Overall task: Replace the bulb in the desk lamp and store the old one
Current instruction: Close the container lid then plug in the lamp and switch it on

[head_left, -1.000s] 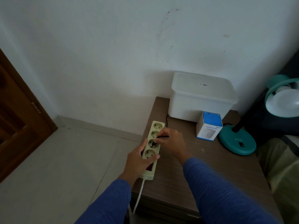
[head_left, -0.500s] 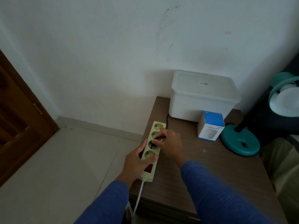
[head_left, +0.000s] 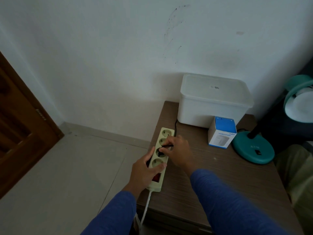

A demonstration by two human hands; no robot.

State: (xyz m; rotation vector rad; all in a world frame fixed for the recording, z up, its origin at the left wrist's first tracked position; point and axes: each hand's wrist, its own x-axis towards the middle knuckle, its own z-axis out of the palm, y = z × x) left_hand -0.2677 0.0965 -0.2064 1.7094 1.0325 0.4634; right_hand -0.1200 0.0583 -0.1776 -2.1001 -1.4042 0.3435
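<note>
A cream power strip (head_left: 165,135) lies along the left edge of the brown bedside table (head_left: 220,177). My left hand (head_left: 146,172) clamps the strip near its red switch. My right hand (head_left: 177,152) pinches the black plug (head_left: 162,154) at the third socket, its black cord running back toward the wall. The teal desk lamp stands at the right: its round base (head_left: 253,150) on the table, its shade (head_left: 298,102) facing me with the white bulb inside. A blue and white small box (head_left: 221,133) stands beside the base.
A white lidded plastic container (head_left: 213,100) sits at the back of the table against the wall. A wooden door (head_left: 22,122) is at the left, tiled floor below it. Greenish bedding (head_left: 299,180) borders the table's right side.
My right hand has shifted slightly on the plug at the strip. My left hand keeps its hold on the strip. The view has shifted a little.
</note>
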